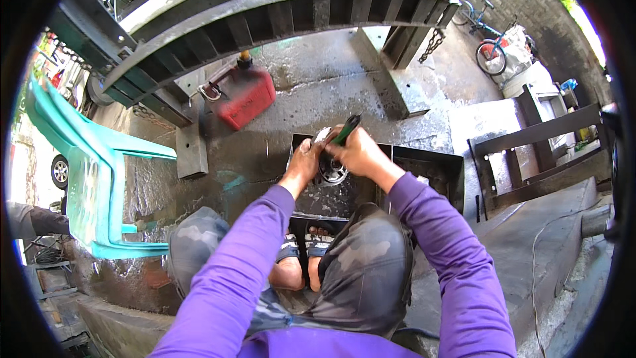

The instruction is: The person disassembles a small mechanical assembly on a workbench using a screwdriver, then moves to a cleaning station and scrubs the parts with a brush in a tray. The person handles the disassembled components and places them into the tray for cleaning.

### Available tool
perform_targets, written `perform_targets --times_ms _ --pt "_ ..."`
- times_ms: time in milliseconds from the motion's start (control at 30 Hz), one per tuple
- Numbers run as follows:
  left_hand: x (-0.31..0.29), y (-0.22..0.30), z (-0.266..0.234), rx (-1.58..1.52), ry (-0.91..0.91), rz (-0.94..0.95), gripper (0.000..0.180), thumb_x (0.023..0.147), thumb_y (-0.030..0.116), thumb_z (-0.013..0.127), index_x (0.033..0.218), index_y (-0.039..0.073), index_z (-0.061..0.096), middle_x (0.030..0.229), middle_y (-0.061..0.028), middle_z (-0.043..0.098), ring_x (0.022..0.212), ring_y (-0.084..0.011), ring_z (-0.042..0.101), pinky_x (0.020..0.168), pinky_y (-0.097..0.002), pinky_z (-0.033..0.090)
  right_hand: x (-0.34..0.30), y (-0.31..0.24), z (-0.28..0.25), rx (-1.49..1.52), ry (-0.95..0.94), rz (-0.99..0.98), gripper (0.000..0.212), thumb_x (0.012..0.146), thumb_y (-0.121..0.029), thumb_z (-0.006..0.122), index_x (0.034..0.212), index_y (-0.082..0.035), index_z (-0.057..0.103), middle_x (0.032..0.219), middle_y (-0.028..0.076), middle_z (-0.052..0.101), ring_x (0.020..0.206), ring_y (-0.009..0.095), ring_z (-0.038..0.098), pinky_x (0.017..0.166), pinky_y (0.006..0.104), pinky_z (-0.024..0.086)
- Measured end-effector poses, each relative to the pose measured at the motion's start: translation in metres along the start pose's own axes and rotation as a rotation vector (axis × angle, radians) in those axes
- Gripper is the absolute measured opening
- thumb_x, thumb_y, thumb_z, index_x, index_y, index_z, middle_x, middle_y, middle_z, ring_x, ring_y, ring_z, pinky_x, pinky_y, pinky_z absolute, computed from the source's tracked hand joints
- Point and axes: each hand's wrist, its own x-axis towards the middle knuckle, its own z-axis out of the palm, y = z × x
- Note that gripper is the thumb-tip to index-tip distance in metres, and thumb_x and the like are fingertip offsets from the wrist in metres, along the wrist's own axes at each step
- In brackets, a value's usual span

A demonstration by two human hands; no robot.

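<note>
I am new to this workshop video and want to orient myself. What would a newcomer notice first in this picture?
First the two hands in the middle: the left hand steadies a round metal part, and the right hand grips a green-handled tool over it. Behind them, a red fuel can stands on the wet concrete. A turquoise plastic chair lies at the left.

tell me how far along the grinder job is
Done: little shows as finished; the black steel frame lies flat on the wet floor. In hand: both hands are on the grinder, left hand at its body, right hand gripping a green-handled tool over the disc. Left: the disc work looks unfinished; no grinding shows.
</note>
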Motion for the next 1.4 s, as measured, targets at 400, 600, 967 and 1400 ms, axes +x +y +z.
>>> perform_targets --times_ms 400,600,967,1400 --pt "0.006 0.085 -0.102 0.399 0.005 0.427 0.035 0.106 0.017 0.047 0.135 0.012 0.065 0.131 -0.0304 0.061 0.124 -0.0472 0.06 0.106 -0.05 0.05 -0.041 -0.114 -0.061 -0.126 0.168 -0.561 0.019 0.091 -0.009 0.076 0.107 0.0 0.072 0.101 0.016 0.074 0.098 0.031 0.071 0.087 0.0378 0.055" --pt "-0.016 0.074 -0.084 0.306 0.12 0.153 0.038 0.11 0.023 0.045 0.135 0.005 0.067 0.145 -0.0336 0.056 0.138 -0.0486 0.052 0.119 -0.0496 0.041 -0.043 -0.095 -0.023 0.137 0.335 -0.164 0.012 0.097 -0.011 0.071 0.103 -0.001 0.07 0.082 0.012 0.067 0.074 0.02 0.068 0.067 0.0322 0.052" --pt "-0.017 0.086 -0.061 -0.453 0.223 -0.122 0.069 0.103 0.04 0.062 0.135 -0.02 0.054 0.129 -0.0326 0.067 0.121 -0.0384 0.064 0.102 -0.0403 0.048 -0.042 -0.069 -0.004 -0.394 0.549 -0.284 0.013 0.097 -0.014 0.069 0.098 -0.003 0.073 0.087 0.017 0.072 0.082 0.033 0.072 0.076 0.0446 0.056" --pt "-0.032 0.097 -0.066 -0.465 0.27 -0.198 0.072 0.1 0.038 0.06 0.141 -0.019 0.049 0.136 -0.0371 0.062 0.133 -0.0379 0.06 0.11 -0.0399 0.044 -0.045 -0.064 0.003 -0.596 0.36 -0.083 0.014 0.09 -0.014 0.071 0.1 -0.008 0.079 0.096 0.018 0.073 0.091 0.037 0.071 0.082 0.0479 0.056"
